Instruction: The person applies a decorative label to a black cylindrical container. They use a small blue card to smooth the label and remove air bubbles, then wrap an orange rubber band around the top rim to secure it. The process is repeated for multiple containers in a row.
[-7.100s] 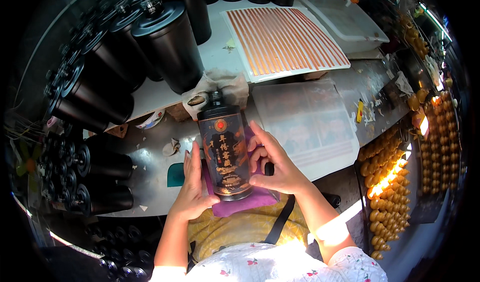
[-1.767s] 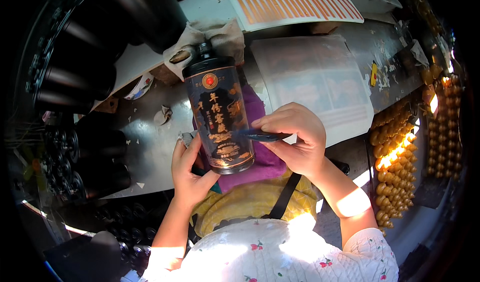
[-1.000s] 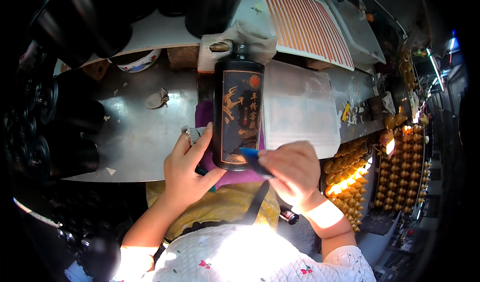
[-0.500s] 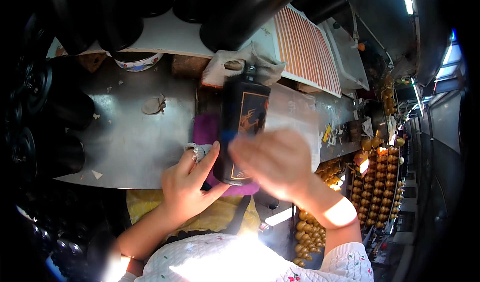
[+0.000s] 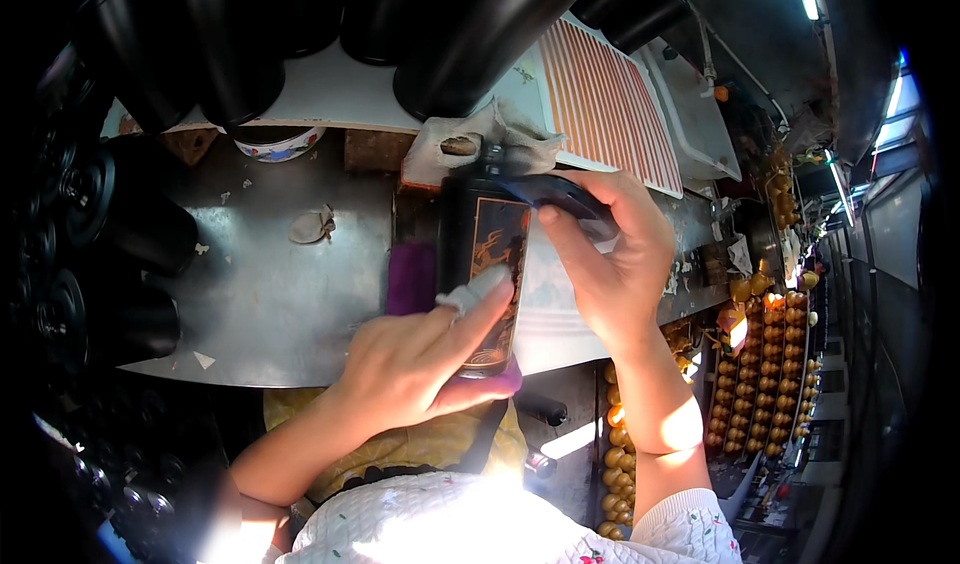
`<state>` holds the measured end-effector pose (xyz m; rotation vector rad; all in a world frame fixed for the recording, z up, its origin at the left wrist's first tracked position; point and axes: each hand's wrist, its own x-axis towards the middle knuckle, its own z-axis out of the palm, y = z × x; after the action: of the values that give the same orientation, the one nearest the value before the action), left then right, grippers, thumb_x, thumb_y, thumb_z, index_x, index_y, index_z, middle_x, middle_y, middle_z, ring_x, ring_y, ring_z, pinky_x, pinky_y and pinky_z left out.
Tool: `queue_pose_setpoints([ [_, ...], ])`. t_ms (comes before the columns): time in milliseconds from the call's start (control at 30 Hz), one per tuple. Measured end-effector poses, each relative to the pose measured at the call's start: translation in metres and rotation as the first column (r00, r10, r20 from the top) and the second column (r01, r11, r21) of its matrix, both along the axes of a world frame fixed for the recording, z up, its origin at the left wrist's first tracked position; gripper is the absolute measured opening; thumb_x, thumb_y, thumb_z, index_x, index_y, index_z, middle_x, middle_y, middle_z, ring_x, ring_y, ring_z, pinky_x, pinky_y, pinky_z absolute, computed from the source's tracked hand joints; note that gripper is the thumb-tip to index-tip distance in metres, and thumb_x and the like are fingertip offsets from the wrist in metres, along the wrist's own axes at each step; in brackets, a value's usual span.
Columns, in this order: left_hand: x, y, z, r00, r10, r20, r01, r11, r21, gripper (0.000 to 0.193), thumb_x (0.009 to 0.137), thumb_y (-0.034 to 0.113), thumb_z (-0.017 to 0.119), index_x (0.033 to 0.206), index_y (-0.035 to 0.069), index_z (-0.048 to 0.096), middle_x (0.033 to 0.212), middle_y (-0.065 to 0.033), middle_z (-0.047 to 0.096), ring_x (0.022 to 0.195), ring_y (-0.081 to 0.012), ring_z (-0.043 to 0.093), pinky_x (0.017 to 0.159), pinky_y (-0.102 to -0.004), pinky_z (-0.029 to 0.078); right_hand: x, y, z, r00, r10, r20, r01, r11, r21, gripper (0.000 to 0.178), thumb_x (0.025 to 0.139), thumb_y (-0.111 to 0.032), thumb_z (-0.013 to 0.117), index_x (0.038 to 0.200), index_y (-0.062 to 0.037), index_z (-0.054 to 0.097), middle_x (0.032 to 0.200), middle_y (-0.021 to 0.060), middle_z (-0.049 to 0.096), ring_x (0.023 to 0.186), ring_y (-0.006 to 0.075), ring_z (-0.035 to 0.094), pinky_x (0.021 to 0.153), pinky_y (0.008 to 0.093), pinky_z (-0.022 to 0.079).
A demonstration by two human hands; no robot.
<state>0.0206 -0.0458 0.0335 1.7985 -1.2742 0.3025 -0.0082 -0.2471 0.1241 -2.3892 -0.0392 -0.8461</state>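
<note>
A black bottle [image 5: 462, 226] with a dark label edged in orange and figured in orange lies tilted before me, its neck away from me. My left hand [image 5: 405, 364] holds it near its base, a finger with a pale covering pressed along the label and the thumb by the bottom edge. My right hand [image 5: 625, 254] pinches a dark, flat, glossy piece [image 5: 562, 196] between thumb and fingers beside the bottle's shoulder; what kind of piece it is I cannot make out. Purple cloth [image 5: 411, 279] shows beside and under the bottle.
A crumpled pale cloth [image 5: 482, 136] lies at the bottle's neck. Large black cylinders [image 5: 470, 39] stand at the back, more at the left. An orange-striped white panel [image 5: 610, 99] lies at the back right. A small pale scrap [image 5: 312, 226] rests on the metal table [image 5: 270, 314]. Strung golden balls [image 5: 760, 364] hang at right.
My right hand has moved up and right from the bottle's front and now holds the dark flat piece. My left hand has shifted right, its covered finger now on the label.
</note>
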Motion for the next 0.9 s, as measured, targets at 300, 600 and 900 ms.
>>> queue_pose_setpoints([
  [300,0.020,-0.017,-0.011,0.988,0.022,-0.156,-0.027,0.999,-0.033,0.101,0.076,0.053,0.074,0.154,0.003,0.033,0.080,-0.0096,0.059,0.057,-0.0242,0.055,0.051,-0.0349,0.045,-0.023,0.002,-0.021,0.992,-0.074,-0.098,0.114,0.845,0.522,0.015,0.083,-0.001,0.074,0.097,-0.0009,0.068,0.085,0.0029,0.065,0.075,0.0103,0.057,0.070,0.0245,0.045],
  [600,0.019,0.013,-0.014,0.898,0.059,-0.436,0.006,0.989,0.146,0.105,0.077,0.049,0.076,0.154,-0.001,0.026,0.122,-0.0241,0.063,0.090,-0.0358,0.068,0.072,-0.0403,0.054,0.015,0.005,0.001,0.968,0.091,-0.234,-0.114,0.989,-0.091,0.024,0.076,-0.004,0.074,0.099,-0.0002,0.067,0.086,0.0098,0.067,0.078,0.0286,0.062,0.071,0.0383,0.049],
  [900,-0.015,0.028,-0.021,0.941,0.127,-0.314,-0.031,0.955,0.294,0.120,0.063,0.048,0.087,0.154,0.000,0.026,0.112,-0.0201,0.062,0.083,-0.0350,0.068,0.062,-0.0393,0.055,-0.047,0.035,-0.011,0.886,0.371,-0.278,-0.443,0.856,-0.267,0.030,0.070,-0.008,0.073,0.100,-0.0075,0.072,0.092,0.0025,0.071,0.072,0.0228,0.064,0.064,0.0357,0.049],
])
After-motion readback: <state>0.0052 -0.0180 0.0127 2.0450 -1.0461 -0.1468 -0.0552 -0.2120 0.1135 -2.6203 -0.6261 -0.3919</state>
